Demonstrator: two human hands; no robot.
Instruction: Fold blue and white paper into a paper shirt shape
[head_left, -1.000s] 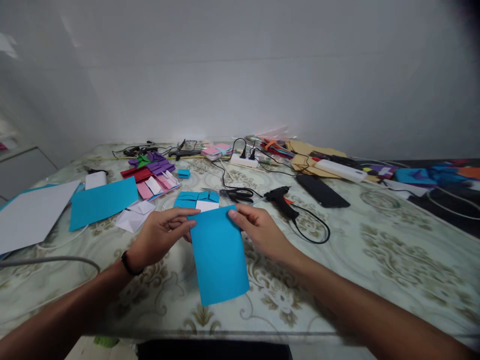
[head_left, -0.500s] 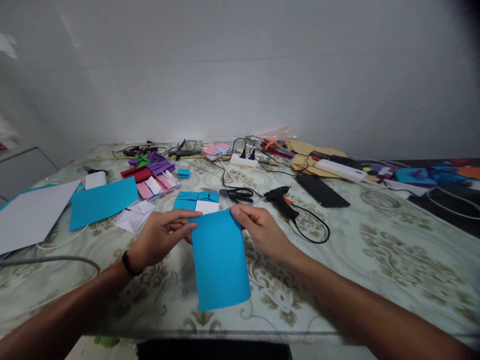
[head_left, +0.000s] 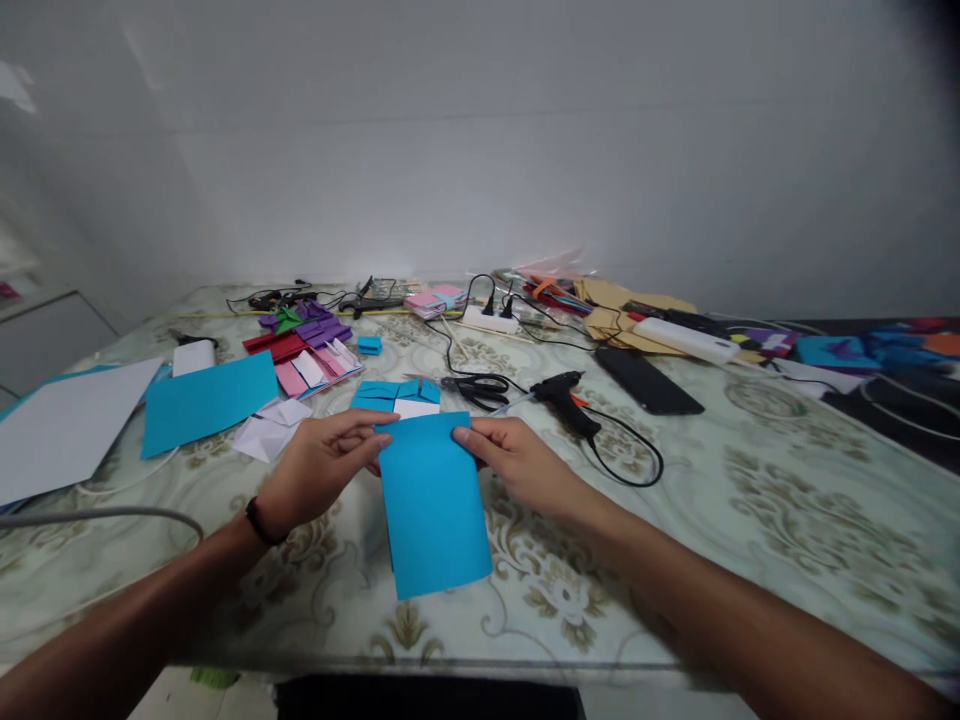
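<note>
A blue paper sheet (head_left: pixel 435 510) hangs upright between my hands above the table's front half, a second edge showing along its left side. My left hand (head_left: pixel 326 460) pinches its upper left corner between thumb and fingers. At the upper right corner, my right hand (head_left: pixel 517 455) grips the same sheet, thumb in front. Just behind it lie folded blue pieces (head_left: pixel 379 394) and a white piece (head_left: pixel 417 408). Black scissors (head_left: pixel 480 388) rest beyond my right hand, beside a black glue gun (head_left: pixel 561 395).
Another blue sheet (head_left: pixel 210 400), folded white paper (head_left: pixel 271 428) and a large white sheet (head_left: pixel 75 425) lie left. Colourful folded papers (head_left: pixel 307 335) sit behind. A power strip (head_left: pixel 489 319), cables and a black phone (head_left: pixel 649 380) occupy the back and right.
The held blue sheet has moved slightly left and up, and its left side now shows a second edge. My right hand has shifted slightly left with it.
</note>
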